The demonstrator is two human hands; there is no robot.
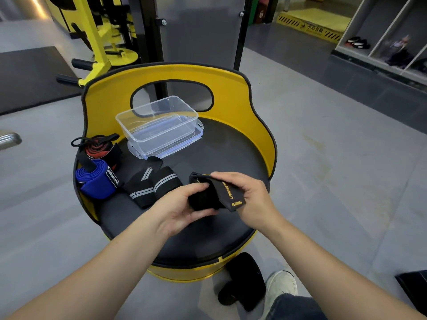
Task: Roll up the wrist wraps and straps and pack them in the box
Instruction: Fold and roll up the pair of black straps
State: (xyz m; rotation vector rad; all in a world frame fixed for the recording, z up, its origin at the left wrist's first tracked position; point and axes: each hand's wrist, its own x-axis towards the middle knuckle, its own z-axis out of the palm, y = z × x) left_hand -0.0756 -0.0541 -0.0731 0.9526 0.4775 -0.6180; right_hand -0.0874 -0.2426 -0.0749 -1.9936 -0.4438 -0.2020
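my palms behind the black strap [213, 195], its yellow lettering too small to read — shelf [392, 42] items blurred, forearms cropped at frame bottom

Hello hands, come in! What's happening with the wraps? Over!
Left hand and right hand both grip black strap, half rolled. Clear box empty. Four wraps lie on seat. Path clear.

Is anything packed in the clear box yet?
No. The clear box is empty, while the blue wrap lies on the seat and both hands hold the black strap.
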